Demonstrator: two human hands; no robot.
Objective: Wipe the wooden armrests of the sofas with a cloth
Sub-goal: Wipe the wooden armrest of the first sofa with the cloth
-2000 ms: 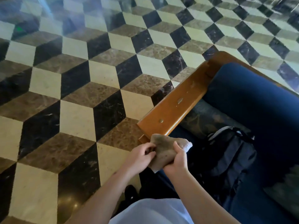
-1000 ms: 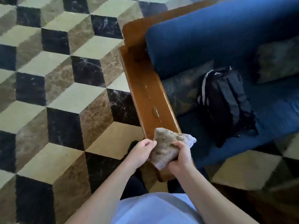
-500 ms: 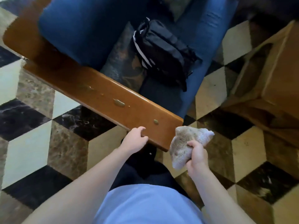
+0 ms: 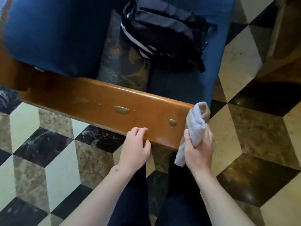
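A glossy wooden armrest [image 4: 104, 103] of a blue sofa [image 4: 52, 35] runs across the middle of the view, with several wet blotches on its top. My right hand [image 4: 199, 149] grips a crumpled grey-brown cloth [image 4: 196, 123] and presses it against the armrest's right end. My left hand [image 4: 135, 145] rests on the armrest's near edge, fingers curled over the wood and holding nothing else.
A black backpack [image 4: 164, 35] lies on the sofa seat beside a patterned cushion [image 4: 123, 66]. Wooden furniture [image 4: 283, 39] stands at the upper right. Checkered marble floor [image 4: 48, 152] surrounds the sofa. My dark-trousered legs are right below the armrest.
My left hand let go of the cloth and settled on the armrest's edge. My right hand brought the cloth up against the armrest's end. The view swung over the armrest.
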